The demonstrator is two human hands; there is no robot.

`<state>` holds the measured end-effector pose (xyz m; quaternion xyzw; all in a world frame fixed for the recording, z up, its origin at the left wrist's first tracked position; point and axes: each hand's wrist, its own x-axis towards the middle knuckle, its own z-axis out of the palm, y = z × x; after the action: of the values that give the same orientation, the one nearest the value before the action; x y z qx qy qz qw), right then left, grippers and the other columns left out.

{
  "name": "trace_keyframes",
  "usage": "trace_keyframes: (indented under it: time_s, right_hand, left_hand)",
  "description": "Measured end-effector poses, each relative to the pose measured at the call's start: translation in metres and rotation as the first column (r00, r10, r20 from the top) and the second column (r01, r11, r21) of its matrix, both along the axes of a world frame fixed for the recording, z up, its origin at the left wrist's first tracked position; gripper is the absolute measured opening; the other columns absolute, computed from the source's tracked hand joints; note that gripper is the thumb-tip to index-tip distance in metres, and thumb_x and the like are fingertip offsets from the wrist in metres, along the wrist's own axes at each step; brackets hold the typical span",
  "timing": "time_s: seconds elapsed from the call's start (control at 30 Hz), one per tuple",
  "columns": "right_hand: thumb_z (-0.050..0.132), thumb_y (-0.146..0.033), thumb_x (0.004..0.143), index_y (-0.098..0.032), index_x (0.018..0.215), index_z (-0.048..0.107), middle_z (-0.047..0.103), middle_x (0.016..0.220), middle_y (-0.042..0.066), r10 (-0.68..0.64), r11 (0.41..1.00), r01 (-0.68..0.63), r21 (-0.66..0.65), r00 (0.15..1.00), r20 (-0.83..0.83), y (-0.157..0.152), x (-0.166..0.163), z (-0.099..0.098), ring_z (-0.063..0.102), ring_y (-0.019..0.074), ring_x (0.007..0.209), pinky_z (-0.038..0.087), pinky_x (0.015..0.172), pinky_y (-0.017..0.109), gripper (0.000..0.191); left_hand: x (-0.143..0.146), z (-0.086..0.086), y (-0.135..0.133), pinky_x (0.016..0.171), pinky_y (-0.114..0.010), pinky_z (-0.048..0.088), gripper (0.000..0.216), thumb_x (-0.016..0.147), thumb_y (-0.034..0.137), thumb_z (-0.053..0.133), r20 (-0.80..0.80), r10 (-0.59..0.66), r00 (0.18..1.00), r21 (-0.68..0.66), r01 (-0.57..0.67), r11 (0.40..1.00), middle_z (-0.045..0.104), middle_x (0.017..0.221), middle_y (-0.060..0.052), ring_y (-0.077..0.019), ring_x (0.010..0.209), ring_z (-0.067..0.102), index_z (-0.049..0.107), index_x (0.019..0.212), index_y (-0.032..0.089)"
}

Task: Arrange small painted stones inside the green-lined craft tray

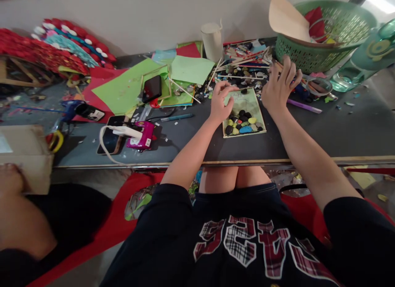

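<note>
A small wood-framed green panel lies on the dark table in front of me, with several black, yellow and blue stones glued along its near edge. My left hand rests on the panel's left rim, thumb and forefinger pinched together; what they pinch is too small to make out. My right hand hovers just right of the panel's far corner with fingers spread and raised, above loose sticks and scraps.
Green paper sheets, a black phone, a pink glue gun and a second phone lie left. A paper cup, green basket and teal bottle stand behind. Another person's arm is at left.
</note>
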<state>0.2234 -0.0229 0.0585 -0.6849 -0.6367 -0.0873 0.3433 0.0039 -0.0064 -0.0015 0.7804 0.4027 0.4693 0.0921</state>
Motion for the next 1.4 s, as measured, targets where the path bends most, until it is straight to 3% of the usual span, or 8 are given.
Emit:
trace_keyframes:
  time_s: [0.23,0.4,0.53,0.77,1.0,1.17,1.27,1.4]
  right_hand:
    - [0.050,-0.045,0.096,-0.029,0.111,0.070,0.049,0.160,0.008,0.234,0.972,-0.232,-0.046,0.971,0.047,-0.003,0.000,-0.006,0.036,0.0355,0.152,0.028,0.121,0.066,0.030]
    - [0.047,-0.074,0.094,-0.032,0.088,0.076,0.061,0.150,0.003,0.444,0.896,-0.443,0.028,0.896,-0.005,-0.005,-0.016,-0.017,0.043,0.0381,0.145,0.030,0.118,0.065,0.051]
    - [0.043,-0.078,0.094,-0.031,0.086,0.076,0.065,0.144,0.005,0.455,0.890,-0.454,0.046,0.890,-0.006,-0.006,-0.020,-0.018,0.046,0.0403,0.142,0.030,0.117,0.067,0.059]
    - [0.051,-0.060,0.097,-0.029,0.095,0.071,0.065,0.141,0.010,0.502,0.864,-0.503,0.005,0.863,0.063,-0.011,-0.018,-0.013,0.048,0.0385,0.141,0.030,0.117,0.067,0.036]
    - [0.048,-0.052,0.098,-0.029,0.101,0.068,0.065,0.136,0.010,0.553,0.833,-0.553,0.014,0.833,0.023,-0.012,-0.023,-0.015,0.049,0.0354,0.138,0.031,0.119,0.064,0.031]
    - [0.043,-0.050,0.099,-0.030,0.108,0.068,0.064,0.135,0.012,0.451,0.891,-0.447,0.085,0.892,-0.034,-0.002,-0.011,-0.022,0.049,0.0364,0.137,0.032,0.118,0.066,0.033]
    - [0.042,-0.051,0.101,-0.030,0.109,0.069,0.064,0.133,0.013,0.399,0.914,-0.392,0.107,0.916,-0.047,0.002,-0.004,-0.023,0.048,0.0370,0.136,0.034,0.117,0.066,0.035]
    - [0.044,-0.052,0.101,-0.030,0.111,0.069,0.063,0.133,0.013,0.382,0.922,-0.377,0.094,0.922,-0.053,0.005,-0.002,-0.025,0.047,0.0378,0.137,0.034,0.116,0.067,0.035]
  left_hand:
    - [0.002,-0.004,0.000,0.086,-0.039,0.056,0.058,0.104,0.066,0.040,0.075,-0.119,0.990,-0.114,0.127,0.985,0.071,0.121,-0.012,-0.0243,0.102,0.071,0.040,0.150,0.030]
    - [0.005,0.008,-0.011,0.092,-0.043,0.055,0.053,0.107,0.053,0.040,0.004,-0.091,0.996,-0.253,0.089,0.963,0.070,0.131,-0.012,-0.0265,0.112,0.071,0.035,0.156,0.032]
    - [0.006,0.014,-0.015,0.098,-0.046,0.054,0.055,0.106,0.053,0.042,-0.018,-0.117,0.993,-0.280,0.107,0.954,0.069,0.134,-0.011,-0.0283,0.121,0.068,0.033,0.157,0.034]
    - [0.008,0.011,-0.005,0.108,-0.052,0.050,0.060,0.101,0.033,0.046,0.012,-0.124,0.992,-0.315,0.122,0.941,0.071,0.138,-0.009,-0.0275,0.120,0.069,0.033,0.159,0.032]
    - [0.003,0.011,0.008,0.109,-0.046,0.052,0.051,0.101,0.032,0.045,0.205,-0.054,0.977,-0.382,0.131,0.915,0.073,0.132,-0.010,-0.0270,0.130,0.067,0.048,0.152,0.025]
    - [-0.021,0.039,-0.005,0.110,-0.043,0.053,0.043,0.096,0.048,0.066,-0.062,-0.236,0.970,-0.398,0.193,0.897,0.061,0.152,-0.010,-0.0313,0.144,0.055,0.069,0.134,0.028]
    - [-0.032,0.049,-0.013,0.115,-0.046,0.051,0.031,0.095,0.040,0.070,-0.212,-0.422,0.881,-0.529,0.260,0.808,0.071,0.138,-0.008,-0.0285,0.131,0.066,0.077,0.122,0.027]
    - [-0.033,0.049,-0.013,0.111,-0.044,0.054,0.029,0.095,0.035,0.071,-0.225,-0.440,0.869,-0.600,0.232,0.765,0.076,0.129,-0.007,-0.0260,0.120,0.072,0.078,0.122,0.026]
